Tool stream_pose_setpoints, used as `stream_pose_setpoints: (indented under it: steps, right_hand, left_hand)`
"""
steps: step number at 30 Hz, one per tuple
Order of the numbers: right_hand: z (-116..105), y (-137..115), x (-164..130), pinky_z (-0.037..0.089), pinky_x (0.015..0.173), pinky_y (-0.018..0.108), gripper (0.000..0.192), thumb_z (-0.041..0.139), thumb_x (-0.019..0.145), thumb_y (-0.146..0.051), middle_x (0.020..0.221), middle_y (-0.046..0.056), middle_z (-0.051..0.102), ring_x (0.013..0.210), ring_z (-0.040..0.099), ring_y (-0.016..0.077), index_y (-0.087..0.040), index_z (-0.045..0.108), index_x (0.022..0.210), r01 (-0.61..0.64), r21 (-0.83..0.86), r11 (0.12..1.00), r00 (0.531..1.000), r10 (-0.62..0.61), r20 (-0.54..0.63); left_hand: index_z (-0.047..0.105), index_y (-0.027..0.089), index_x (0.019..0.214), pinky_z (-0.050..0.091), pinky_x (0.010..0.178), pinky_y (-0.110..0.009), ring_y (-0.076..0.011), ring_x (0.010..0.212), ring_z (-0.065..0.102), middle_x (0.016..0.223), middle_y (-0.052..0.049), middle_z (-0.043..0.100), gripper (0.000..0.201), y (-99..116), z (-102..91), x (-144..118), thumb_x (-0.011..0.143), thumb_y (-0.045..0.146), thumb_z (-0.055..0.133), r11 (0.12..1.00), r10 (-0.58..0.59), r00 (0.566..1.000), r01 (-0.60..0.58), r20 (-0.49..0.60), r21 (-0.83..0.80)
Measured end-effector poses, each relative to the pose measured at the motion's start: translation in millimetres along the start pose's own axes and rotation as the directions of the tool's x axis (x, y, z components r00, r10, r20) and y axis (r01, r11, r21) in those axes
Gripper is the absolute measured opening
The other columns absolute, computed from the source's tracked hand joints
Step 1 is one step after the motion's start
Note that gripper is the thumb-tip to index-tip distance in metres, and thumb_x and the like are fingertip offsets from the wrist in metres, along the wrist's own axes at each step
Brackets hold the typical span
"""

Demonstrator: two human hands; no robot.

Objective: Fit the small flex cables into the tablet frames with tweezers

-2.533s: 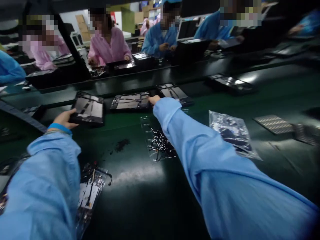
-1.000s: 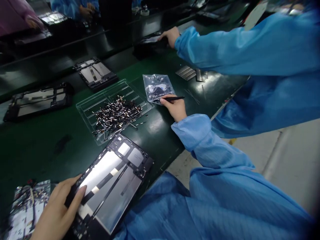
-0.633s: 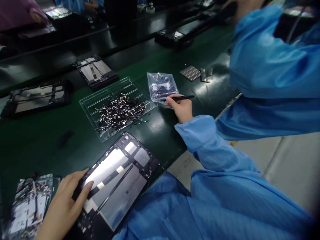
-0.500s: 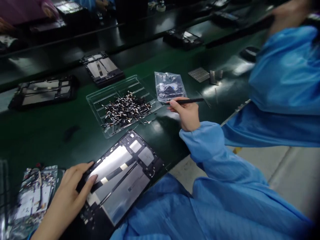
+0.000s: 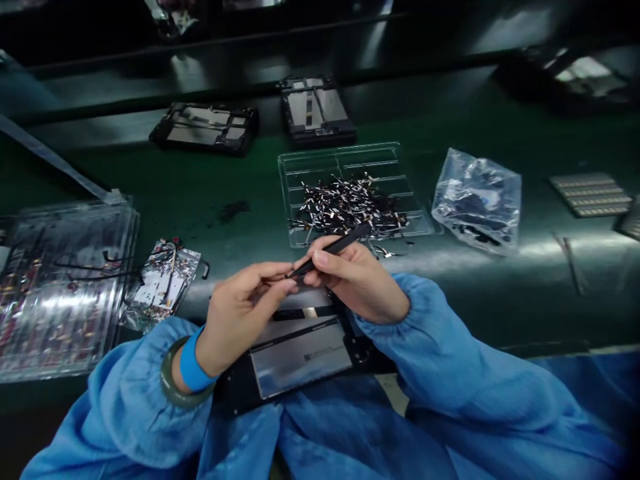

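Observation:
My right hand (image 5: 357,277) is closed around black tweezers (image 5: 327,253), their tips angled down to the left. Those tips meet the thumb and forefinger of my left hand (image 5: 247,307), which are pinched together; whatever small thing is between them is too small to make out. Below both hands lies an opened tablet (image 5: 303,360) with a silvery battery area, its upper part hidden by my hands. Just beyond, a clear plastic tray (image 5: 345,157) bears a heap of small black and silver flex cables (image 5: 350,203).
Two more opened tablets (image 5: 205,127) (image 5: 319,110) lie at the back. On the right are a clear bag of dark parts (image 5: 477,200) and a gridded plate (image 5: 590,193). Stacked clear trays (image 5: 65,287) and a bag of small parts (image 5: 165,277) stand on the left.
My view has swung left. My left hand has left the tablet's edge and risen over it; my right hand has brought the tweezers from beside the bag to my left fingertips.

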State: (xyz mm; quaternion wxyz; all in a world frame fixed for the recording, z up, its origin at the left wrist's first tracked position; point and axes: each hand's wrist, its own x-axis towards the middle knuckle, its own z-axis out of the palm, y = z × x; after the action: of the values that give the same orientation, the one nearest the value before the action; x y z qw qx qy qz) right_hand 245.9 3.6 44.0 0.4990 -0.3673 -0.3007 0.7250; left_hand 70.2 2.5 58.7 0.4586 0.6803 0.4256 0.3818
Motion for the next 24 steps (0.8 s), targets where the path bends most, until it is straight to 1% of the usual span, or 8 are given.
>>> stream_pose_setpoints:
  steps: [3,8,13,16,18,21,24]
  right_hand:
    - [2.7,3.3,1.4,0.050,0.056,0.010,0.022,0.079,0.067,-0.037,0.065,-0.002,0.071,0.056,0.062,0.0039,-0.019,0.067,0.072,-0.014,0.010,1.000,1.000,0.014,0.002]
    - [7.0,5.9,1.1,0.052,0.056,0.009,0.022,0.080,0.066,-0.036,0.065,-0.003,0.071,0.055,0.064,0.0040,-0.019,0.069,0.074,-0.044,0.072,0.996,0.999,0.045,-0.012]
    - [7.5,7.7,1.7,0.055,0.057,0.010,0.022,0.082,0.064,-0.034,0.071,-0.003,0.073,0.059,0.066,0.0051,-0.020,0.069,0.074,-0.047,0.117,0.992,0.997,0.053,-0.050]
    - [7.5,8.4,2.7,0.055,0.057,0.010,0.022,0.082,0.063,-0.034,0.074,-0.002,0.073,0.059,0.067,0.0053,-0.020,0.069,0.074,-0.038,0.120,0.992,0.998,0.044,-0.053]
    - [7.5,8.8,3.1,0.055,0.056,0.011,0.023,0.082,0.062,-0.034,0.075,-0.002,0.073,0.059,0.067,0.0055,-0.020,0.069,0.073,-0.038,0.112,0.993,0.997,0.046,-0.063]
    - [7.0,9.2,3.1,0.053,0.054,0.010,0.022,0.082,0.063,-0.035,0.067,-0.003,0.071,0.055,0.064,0.0047,-0.020,0.068,0.072,-0.045,0.096,0.994,0.996,0.052,-0.072]
    - [5.3,9.0,2.9,0.052,0.054,0.008,0.022,0.080,0.066,-0.036,0.062,-0.003,0.070,0.052,0.062,0.0034,-0.019,0.068,0.072,-0.070,0.076,0.995,0.996,0.074,-0.042]
  left_hand:
    - [0.068,0.017,0.091,0.059,0.061,-0.018,-0.0126,0.067,0.071,0.079,-0.001,0.074,0.010,-3.7,-0.8,-3.0,0.084,0.022,0.063,1.000,0.012,0.998,-0.013,-0.060,-0.013]
    - [0.067,0.019,0.091,0.057,0.065,-0.015,-0.0089,0.068,0.070,0.080,0.001,0.074,0.008,-7.4,0.5,-4.6,0.084,0.017,0.063,0.998,0.067,0.992,-0.065,-0.107,0.022]
    - [0.067,0.018,0.088,0.057,0.063,-0.018,-0.0095,0.067,0.069,0.081,0.000,0.073,0.006,-6.9,1.6,-4.8,0.083,0.018,0.064,0.981,0.133,0.978,-0.106,-0.160,0.164]
    - [0.067,0.017,0.087,0.057,0.064,-0.019,-0.0098,0.067,0.068,0.081,0.000,0.073,0.006,-6.0,1.7,-4.0,0.083,0.020,0.063,0.963,0.173,0.972,-0.132,-0.161,0.236]
    - [0.067,0.017,0.088,0.057,0.063,-0.019,-0.0099,0.066,0.068,0.081,-0.001,0.073,0.007,-5.5,2.0,-3.6,0.084,0.021,0.063,0.961,0.157,0.975,-0.114,-0.155,0.253]
    - [0.066,0.018,0.087,0.057,0.065,-0.021,-0.0104,0.067,0.068,0.082,-0.001,0.073,0.007,-3.5,2.6,-4.0,0.083,0.022,0.063,0.966,0.095,0.985,-0.056,-0.146,0.253]
    - [0.065,0.018,0.086,0.058,0.065,-0.022,-0.0113,0.067,0.068,0.080,-0.001,0.072,0.006,0.3,2.6,-4.8,0.082,0.023,0.064,0.989,-0.005,0.993,0.022,-0.114,0.144]
